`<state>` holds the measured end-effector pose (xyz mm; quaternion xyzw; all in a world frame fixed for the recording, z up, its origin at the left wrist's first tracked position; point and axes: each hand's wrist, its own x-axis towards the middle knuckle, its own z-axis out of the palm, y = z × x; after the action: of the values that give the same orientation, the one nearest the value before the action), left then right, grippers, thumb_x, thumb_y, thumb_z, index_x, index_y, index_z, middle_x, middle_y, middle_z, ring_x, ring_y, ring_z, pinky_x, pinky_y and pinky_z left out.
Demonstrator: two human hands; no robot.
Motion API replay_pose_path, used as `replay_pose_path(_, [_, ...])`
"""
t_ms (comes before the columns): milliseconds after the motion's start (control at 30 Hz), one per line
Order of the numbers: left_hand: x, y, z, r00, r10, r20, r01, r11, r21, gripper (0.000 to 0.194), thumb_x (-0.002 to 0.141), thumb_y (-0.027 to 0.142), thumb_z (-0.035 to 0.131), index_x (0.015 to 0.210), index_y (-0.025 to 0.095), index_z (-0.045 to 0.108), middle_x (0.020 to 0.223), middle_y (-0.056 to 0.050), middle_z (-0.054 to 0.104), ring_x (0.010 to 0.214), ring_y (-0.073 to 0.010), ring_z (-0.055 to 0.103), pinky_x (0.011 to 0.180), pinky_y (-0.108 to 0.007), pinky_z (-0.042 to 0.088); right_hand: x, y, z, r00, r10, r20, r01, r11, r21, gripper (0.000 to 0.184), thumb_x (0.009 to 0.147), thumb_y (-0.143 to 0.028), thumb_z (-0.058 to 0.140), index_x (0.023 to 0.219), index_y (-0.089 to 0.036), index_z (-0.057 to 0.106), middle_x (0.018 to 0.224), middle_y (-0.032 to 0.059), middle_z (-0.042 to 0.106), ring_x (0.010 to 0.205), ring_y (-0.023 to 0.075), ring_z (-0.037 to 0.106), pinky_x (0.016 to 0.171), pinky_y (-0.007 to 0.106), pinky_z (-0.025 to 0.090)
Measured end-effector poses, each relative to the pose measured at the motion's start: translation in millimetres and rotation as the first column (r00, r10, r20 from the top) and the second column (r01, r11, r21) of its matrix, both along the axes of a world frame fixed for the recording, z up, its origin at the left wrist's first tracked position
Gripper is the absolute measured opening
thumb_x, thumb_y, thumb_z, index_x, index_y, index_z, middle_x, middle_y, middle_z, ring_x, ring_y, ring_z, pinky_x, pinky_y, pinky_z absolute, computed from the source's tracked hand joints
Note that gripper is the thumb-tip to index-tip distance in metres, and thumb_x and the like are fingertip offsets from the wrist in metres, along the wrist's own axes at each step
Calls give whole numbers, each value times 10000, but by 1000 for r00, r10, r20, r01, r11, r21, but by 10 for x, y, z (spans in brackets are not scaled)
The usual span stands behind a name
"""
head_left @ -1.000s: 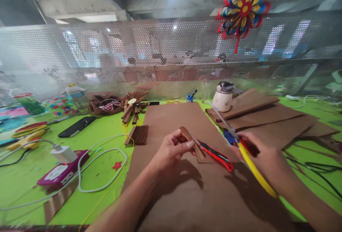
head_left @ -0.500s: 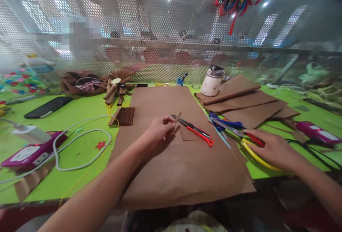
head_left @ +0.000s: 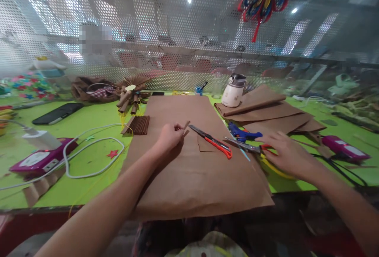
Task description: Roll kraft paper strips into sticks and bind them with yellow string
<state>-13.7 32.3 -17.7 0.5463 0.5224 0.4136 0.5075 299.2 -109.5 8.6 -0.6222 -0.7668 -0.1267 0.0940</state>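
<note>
My left hand (head_left: 171,135) pinches a small folded strip of brown paper (head_left: 187,124) above the large brown paper sheet (head_left: 189,186). My right hand (head_left: 286,154) is over the handles of the scissors (head_left: 247,145), its fingers loosely spread and at most touching the red grip. The scissors' blades point left, next to a blue glue gun (head_left: 244,134). Between the hands, a red and black utility knife (head_left: 214,142) lies on the sheet, partly over a small cut piece of brown paper (head_left: 204,145).
A pleated brown paper piece (head_left: 139,125) and rolled paper craft (head_left: 130,97) sit left of the sheet. Folded brown paper (head_left: 266,109) and a bottle (head_left: 233,93) stand back right. A white cable (head_left: 66,162) loops from a purple power strip (head_left: 41,162). A phone (head_left: 58,113) lies left.
The view has tilted downward. My right hand has lowered the scissors to the table beside the glue gun, and its fingers have loosened. My left hand keeps the folded strip, now turned more edge-on.
</note>
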Motion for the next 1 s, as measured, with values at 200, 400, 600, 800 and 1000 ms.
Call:
replay_pose_path(200, [-111,89,-38,939,41,-342,11,989,150,73,681,203,605,649,139,589,518,-28,565,503,-142,527,471,-231,339,-1052,457,177,987,130,93,-130,991,-13,321,880,-349,464,822,-142,702,862,130,630,913,256,505,797,357,395])
replay_pose_path(400, [-201,105,4,814,99,-572,66,963,260,124,713,230,579,647,137,631,590,-76,622,583,-189,565,539,-270,366,-1258,784,11,975,43,220,-20,994,-105,383,841,-401,493,798,-100,726,900,184,651,977,328,512,750,396,392])
replay_pose_path(600, [-221,103,38,713,127,-690,155,931,331,149,756,177,517,733,141,660,715,-99,668,638,-190,580,576,-272,386,-1250,862,-15,988,-49,144,70,987,-145,371,814,-390,486,698,-122,714,720,167,685,719,265,623,573,305,372])
replay_pose_path(800, [-195,37,50,600,157,-785,246,897,367,198,804,229,487,817,152,669,759,-110,671,696,-215,597,626,-297,416,-1230,988,27,992,-125,-14,122,982,-142,428,858,-476,405,747,-188,701,735,106,703,695,216,643,532,261,339])
replay_pose_path(1000, [-51,12,7,518,174,-838,380,830,408,233,855,255,443,886,172,659,934,-105,647,857,-223,595,755,-310,430,-1428,1204,111,988,-116,-105,102,987,-128,432,848,-511,410,833,-190,699,825,107,712,756,218,641,552,257,344])
